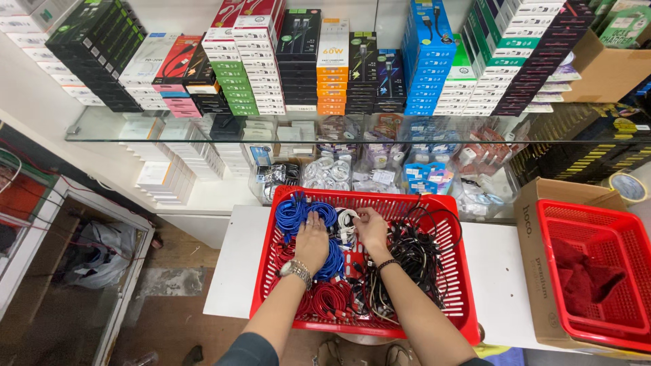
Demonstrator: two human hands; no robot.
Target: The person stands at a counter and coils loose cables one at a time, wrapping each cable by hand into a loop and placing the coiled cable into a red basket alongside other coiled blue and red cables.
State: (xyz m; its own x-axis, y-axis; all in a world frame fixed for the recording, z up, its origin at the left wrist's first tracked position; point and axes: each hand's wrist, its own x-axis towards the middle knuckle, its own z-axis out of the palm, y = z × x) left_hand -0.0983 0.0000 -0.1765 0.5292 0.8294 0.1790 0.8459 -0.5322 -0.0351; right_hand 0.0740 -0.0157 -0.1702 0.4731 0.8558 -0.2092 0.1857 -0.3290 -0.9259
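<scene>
A red plastic basket sits on a white table and holds several coiled cables: blue ones at the far left, red ones near me, black ones on the right, and white ones in the middle. My left hand, with a wristwatch, rests palm down on the blue cables. My right hand, wearing a dark bead bracelet, has its fingers closed around a white cable coil in the middle of the basket.
A second red basket holding a red cloth stands in a cardboard box at right. Behind is a glass shelf stacked with boxed goods. The white table ends at left above a wooden floor.
</scene>
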